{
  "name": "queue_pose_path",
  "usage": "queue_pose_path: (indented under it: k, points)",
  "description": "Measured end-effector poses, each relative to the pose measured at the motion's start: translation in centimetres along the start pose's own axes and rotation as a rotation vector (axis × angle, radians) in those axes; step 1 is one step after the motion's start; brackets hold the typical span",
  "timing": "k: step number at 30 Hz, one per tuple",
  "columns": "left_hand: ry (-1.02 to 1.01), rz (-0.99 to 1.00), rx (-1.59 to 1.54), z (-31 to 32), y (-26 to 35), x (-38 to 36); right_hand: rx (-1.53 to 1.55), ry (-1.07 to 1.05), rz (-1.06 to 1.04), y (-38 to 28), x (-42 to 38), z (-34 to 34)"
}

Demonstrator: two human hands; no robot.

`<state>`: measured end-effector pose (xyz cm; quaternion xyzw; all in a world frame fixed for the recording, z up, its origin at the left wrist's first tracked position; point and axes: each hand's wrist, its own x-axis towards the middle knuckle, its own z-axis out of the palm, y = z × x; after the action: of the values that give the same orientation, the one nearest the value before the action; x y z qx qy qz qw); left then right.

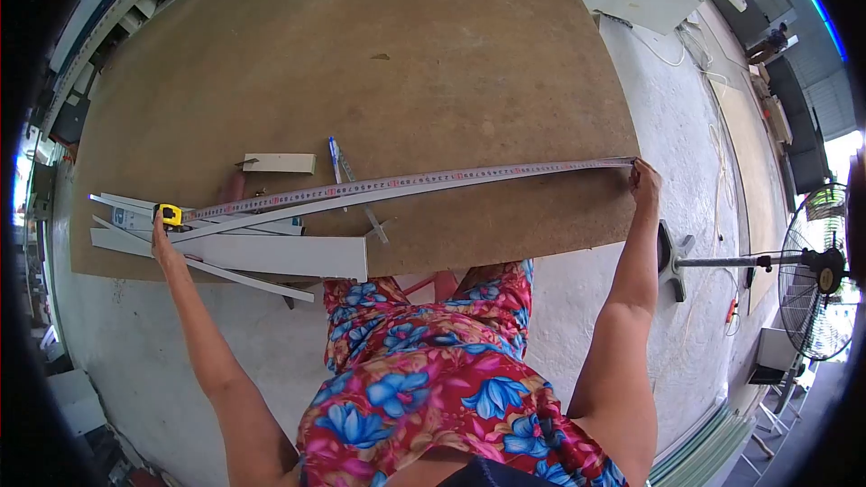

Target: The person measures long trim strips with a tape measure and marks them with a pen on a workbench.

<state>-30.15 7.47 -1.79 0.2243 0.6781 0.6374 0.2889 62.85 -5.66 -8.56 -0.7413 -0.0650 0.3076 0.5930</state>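
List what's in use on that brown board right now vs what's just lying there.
In use:
- tape measure, case in left hand
- tape blade, end pinned by right hand at the board edge
- long white strip under the blade
- brown board

Lying about:
- pen
- small white block
- white offcuts
- standing fan

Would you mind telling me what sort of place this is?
Probably a carpentry or fabrication workshop: a large brown board serves as the work surface, a tape measure is stretched across it, and white profile strips lie nearby.
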Motion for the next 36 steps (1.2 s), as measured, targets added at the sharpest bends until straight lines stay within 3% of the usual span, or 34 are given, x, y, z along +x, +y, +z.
queue_pose_path:
  k: [6, 9, 14, 19, 24, 26, 31, 35, 36]
  points:
    - [0.074, 0.082, 0.061, -0.1, 1.0, -1.7, 0.100, -0.074, -0.027, -0.7, -0.5, -1.5]
    - [0.037, 0.066, 0.099, -0.7, 1.1, -3.4, 0.104, -0.281, -0.015, -1.0, -1.4, -1.9]
    - [-0.061, 0.090, 0.102, 2.1, 2.2, -12.4, 0.239, -0.412, -0.055, -1.8, -5.8, 1.4]
    - [-0.231, 0.250, 0.159, 6.7, 4.0, -23.5, 0.292, -0.492, -0.082, -0.9, -9.5, 2.9]
    - [-0.529, 0.294, 0.047, 11.7, 4.5, -33.0, 0.322, -0.393, -0.076, 0.4, -9.1, 1.3]
    - [-0.754, 0.300, 0.010, 13.8, 2.8, -35.0, 0.325, -0.375, -0.075, 0.8, -7.9, 0.2]
    - [-0.842, 0.190, 0.132, 19.0, -0.8, -39.9, 0.281, -0.368, -0.070, 0.9, -5.8, -1.3]
    - [-0.907, 0.244, 0.180, 22.2, -3.3, -42.9, 0.136, -0.298, -0.113, 0.5, -5.6, -0.6]
    - [-0.889, 0.340, 0.208, 23.1, -4.5, -43.3, 0.108, -0.269, -0.117, 0.4, -5.7, -0.1]
